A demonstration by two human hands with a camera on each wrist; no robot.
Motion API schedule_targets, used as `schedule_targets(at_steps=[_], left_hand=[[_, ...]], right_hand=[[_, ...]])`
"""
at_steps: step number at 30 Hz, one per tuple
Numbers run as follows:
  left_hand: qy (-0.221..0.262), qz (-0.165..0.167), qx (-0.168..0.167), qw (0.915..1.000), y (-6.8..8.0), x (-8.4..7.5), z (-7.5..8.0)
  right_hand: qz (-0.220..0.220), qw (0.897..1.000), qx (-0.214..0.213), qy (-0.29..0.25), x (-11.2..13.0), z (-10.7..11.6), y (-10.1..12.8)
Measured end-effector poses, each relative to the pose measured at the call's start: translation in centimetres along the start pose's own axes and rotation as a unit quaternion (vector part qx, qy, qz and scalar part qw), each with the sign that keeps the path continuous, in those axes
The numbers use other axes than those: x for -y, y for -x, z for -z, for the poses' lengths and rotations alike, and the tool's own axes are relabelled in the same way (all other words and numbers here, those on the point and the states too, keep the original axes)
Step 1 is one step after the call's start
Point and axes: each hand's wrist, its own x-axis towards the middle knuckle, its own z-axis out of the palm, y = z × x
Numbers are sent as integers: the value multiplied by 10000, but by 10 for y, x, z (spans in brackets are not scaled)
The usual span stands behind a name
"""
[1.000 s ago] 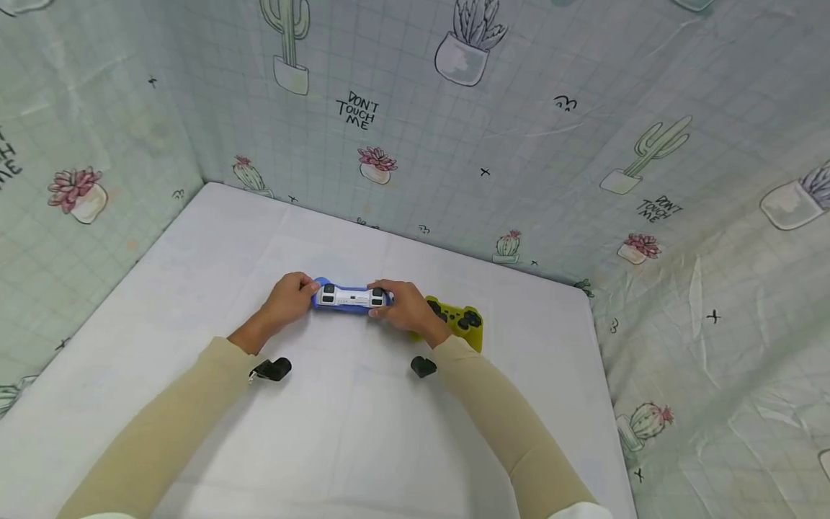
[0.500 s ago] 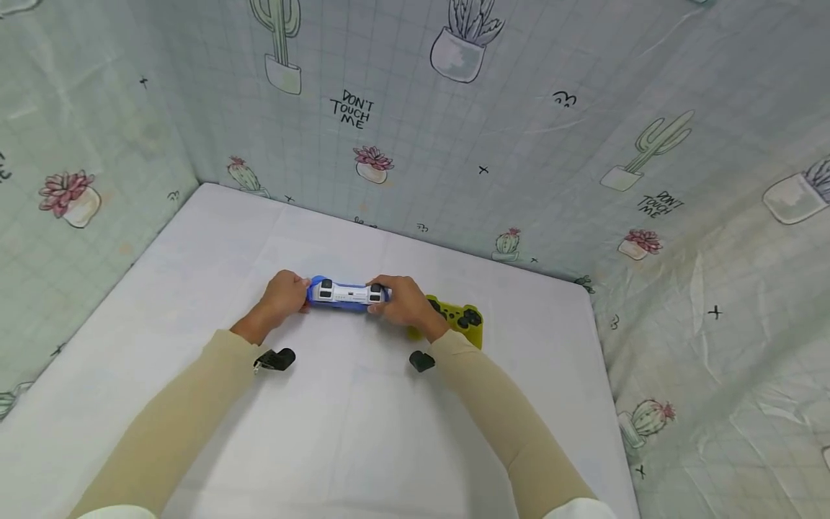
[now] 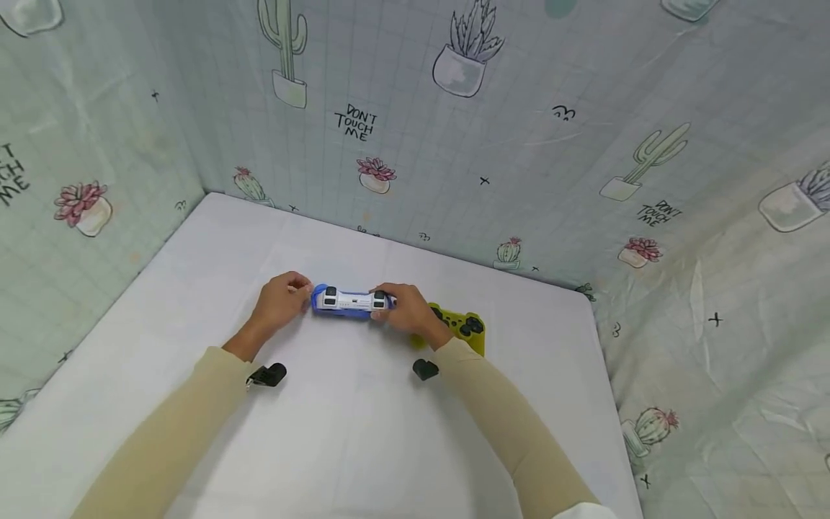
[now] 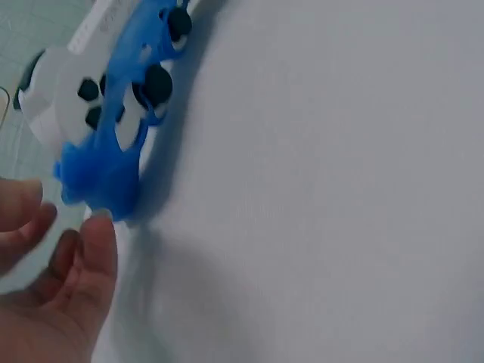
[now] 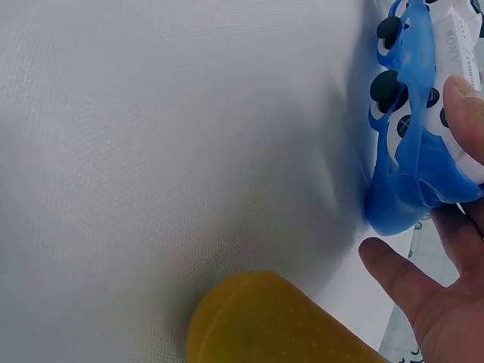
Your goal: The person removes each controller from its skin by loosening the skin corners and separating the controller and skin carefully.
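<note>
From the head camera, the white and blue game controller (image 3: 351,302) stands on the white table (image 3: 194,288) between the two hands; the right hand (image 3: 410,311) has its fingers curled round the controller's right end and holds it; the left hand (image 3: 279,301) sits just beside the left end, with loose fingers, and I cannot tell from here if it touches; a yellow controller (image 3: 463,328) lies just behind the right hand, on its far right side; two small black parts lie near the sleeves, one (image 3: 270,375) by the left arm and one (image 3: 424,369) by the right arm.

From the left wrist camera, the blue skin hangs off the controller (image 4: 106,121) at the end next to the left hand (image 4: 53,280); the fingers (image 4: 94,249) are easy and a bit bent, and one tip meets the blue edge; the hand grips nothing.

From the right wrist camera, the right hand (image 5: 446,249) has one finger over the white top and another under the blue grip of the controller (image 5: 420,136), so it pinches that end; the yellow one (image 5: 265,321) is close below.

To do this step well, I think the right hand should keep its end steady on the table; the left fingers should pinch the loose blue edge near the corner; pull slow and even, since the soft skin may stretch or snap back; keep clear of the yellow one so it does not get bumped.
</note>
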Motion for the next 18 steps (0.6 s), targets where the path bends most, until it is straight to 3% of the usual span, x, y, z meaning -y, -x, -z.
schedule_targets(at_steps=[5,18], left_hand=[[603,489,531,9956,7,-3,-3],[533,-118,673,9962,1,3,-5]], right_hand=[[-12,10000,-28,-69,-1,-2,-1],[-125,9996,-71,-238,-6,-3,-1]])
